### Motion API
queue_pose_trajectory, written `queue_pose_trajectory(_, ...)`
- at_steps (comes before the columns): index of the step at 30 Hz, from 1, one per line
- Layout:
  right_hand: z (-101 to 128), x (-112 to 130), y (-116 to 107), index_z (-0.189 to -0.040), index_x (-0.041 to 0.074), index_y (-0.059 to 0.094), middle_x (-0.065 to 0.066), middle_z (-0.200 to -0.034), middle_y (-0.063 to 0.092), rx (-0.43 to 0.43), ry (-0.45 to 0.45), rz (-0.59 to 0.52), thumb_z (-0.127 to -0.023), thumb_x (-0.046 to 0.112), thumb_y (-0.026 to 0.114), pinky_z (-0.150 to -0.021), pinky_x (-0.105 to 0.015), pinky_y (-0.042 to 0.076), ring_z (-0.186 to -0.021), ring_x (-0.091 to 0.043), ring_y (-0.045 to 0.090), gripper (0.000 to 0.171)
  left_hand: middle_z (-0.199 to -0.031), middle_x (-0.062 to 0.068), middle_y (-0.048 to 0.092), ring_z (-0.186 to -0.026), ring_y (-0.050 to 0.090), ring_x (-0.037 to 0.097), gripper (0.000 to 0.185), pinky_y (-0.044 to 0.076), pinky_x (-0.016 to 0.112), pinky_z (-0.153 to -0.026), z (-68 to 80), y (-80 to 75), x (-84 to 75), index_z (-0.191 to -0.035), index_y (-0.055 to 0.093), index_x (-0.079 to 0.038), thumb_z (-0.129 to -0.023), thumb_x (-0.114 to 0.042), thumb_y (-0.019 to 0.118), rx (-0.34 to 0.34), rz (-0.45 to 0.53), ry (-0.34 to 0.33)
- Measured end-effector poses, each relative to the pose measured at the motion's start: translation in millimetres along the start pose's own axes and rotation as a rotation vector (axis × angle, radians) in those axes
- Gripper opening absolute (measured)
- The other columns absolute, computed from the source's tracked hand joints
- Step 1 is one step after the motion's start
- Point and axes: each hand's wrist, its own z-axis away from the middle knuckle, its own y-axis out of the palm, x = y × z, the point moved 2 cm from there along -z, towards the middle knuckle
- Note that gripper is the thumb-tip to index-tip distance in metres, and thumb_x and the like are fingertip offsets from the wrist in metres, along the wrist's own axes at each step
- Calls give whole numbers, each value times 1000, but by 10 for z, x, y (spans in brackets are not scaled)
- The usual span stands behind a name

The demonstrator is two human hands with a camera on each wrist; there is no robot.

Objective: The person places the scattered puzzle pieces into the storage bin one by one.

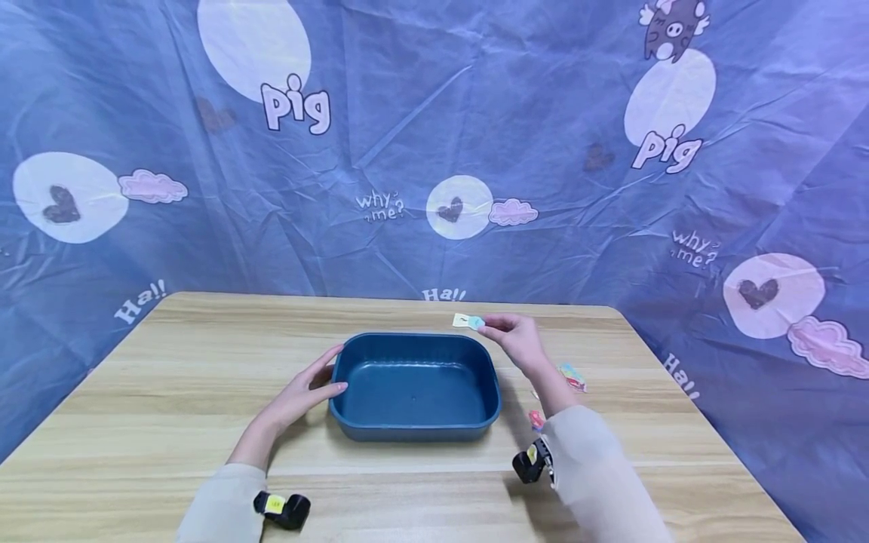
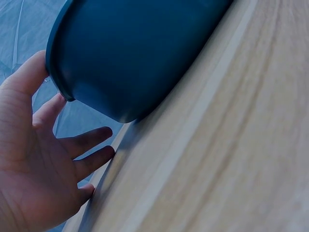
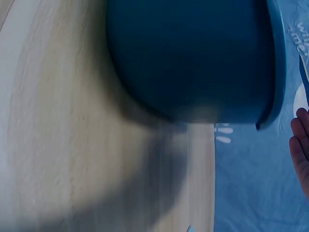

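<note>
A dark blue rectangular basin [image 1: 414, 434] stands on the table, with nothing visible inside. At its left end, my left hand [image 1: 302, 396] holds the rim between thumb and index finger; in the left wrist view the other fingers [image 2: 91, 142] spread below, apart from the wall. My right hand [image 1: 519, 341] is raised beyond the basin's far right corner. Its thumb and fingertips pinch a small wrapped packet [image 1: 465, 321], pale yellow and light teal. In the right wrist view, only part of the right hand [image 3: 301, 145] shows at the edge, near the basin's wall [image 3: 193, 63].
Right of the basin lie a colourful crinkled wrapper packet [image 1: 573, 376] and a red one [image 1: 536, 419], partly behind the right forearm. The wooden table [image 1: 170, 422] ends at a blue printed cloth [image 1: 380, 151] hanging behind it. A small camera sits on each wrist.
</note>
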Motion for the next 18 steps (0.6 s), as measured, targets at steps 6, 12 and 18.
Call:
queue_pose_trajectory(6, -36, 124, 166, -94, -5, 64, -15, -88, 63, 11, -14, -19, -74, 9, 68, -69, -25, 46, -79, -18, 59, 26, -132, 21, 30, -121, 26, 34, 63, 18, 53, -95, 1, 5, 1, -136, 24, -26, -83, -24, 57, -3, 1, -5)
queue_pose_trajectory(12, -68, 222, 353, -94, -5, 64, -14, -87, 64, 40, -3, -73, -73, 8, 68, -66, -23, 46, -76, -15, 59, 25, -133, 21, 29, -121, 25, 34, 64, 19, 54, -94, 0, 6, 4, -136, 23, -27, -83, -24, 57, -4, 1, -9)
queue_pose_trajectory(18, -92, 295, 532, -92, -6, 64, -14, -84, 64, 53, -30, -106, -73, 5, 68, -66, -24, 47, -73, -15, 59, 22, -134, 22, 26, -123, 23, 35, 64, 17, 54, -95, -3, 12, 6, -137, 23, -26, -83, -24, 57, 1, 11, -7)
